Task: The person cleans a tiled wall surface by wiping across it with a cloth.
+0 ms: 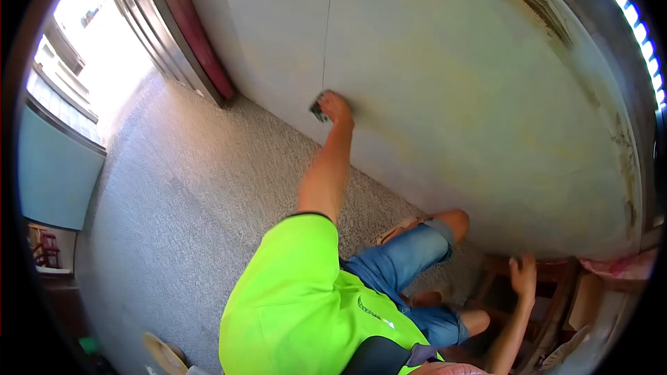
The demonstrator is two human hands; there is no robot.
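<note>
My left hand (335, 106) reaches far out against the pale wall (431, 83). Its fingers are closed over a small dark mottled pad (318, 108), pressed to or very near the wall's lower part; the exact kind is unclear. A thin dark line runs along the wall to this hand. My right hand (524, 276) is raised with fingers apart and holds nothing visible. It is close to the wall's base, beside or over a brown wooden stool-like piece (549, 271); contact cannot be told.
Speckled grey floor (187, 187) stretches left to a bright doorway (125, 62) with a metal door (163, 28). My bent knees (455, 226) are near the wall. Peeling patches (528, 0) mark its upper edge. A roll of tape (165, 353) lies at the lower left.
</note>
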